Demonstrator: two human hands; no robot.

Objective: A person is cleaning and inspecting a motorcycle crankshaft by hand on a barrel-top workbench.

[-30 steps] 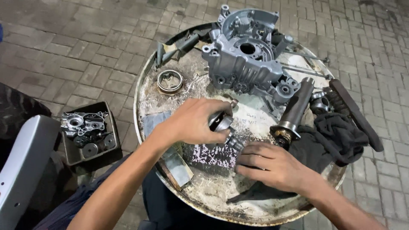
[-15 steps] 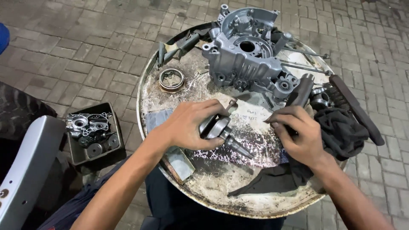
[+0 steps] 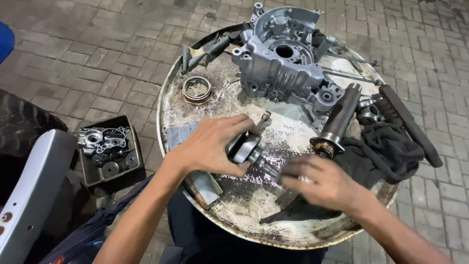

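A big round metal table (image 3: 195,102) stands on a brick floor (image 3: 88,44), and its top is dirty and scratched. On the far side of the table sits a large grey engine case (image 3: 281,63) with holes in it. To the right of it lies a long dark bar (image 3: 410,124), next to a black rag (image 3: 386,149). A thick metal tube (image 3: 339,117) leans against the rag. On the floor to the left is a small dark tray (image 3: 85,173) with grey metal parts (image 3: 105,144) inside. A round metal ring (image 3: 197,89) lies on the left part of the table.

Near the middle of the table, the left hand (image 3: 210,146) holds a small metal shaft part (image 3: 249,149). Its grip is closed around the fat end. The thin end sticks out to the right. The right hand (image 3: 325,183) is just beside that thin end. It is blurry, with fingers bent loosely, and I cannot tell if it holds anything.
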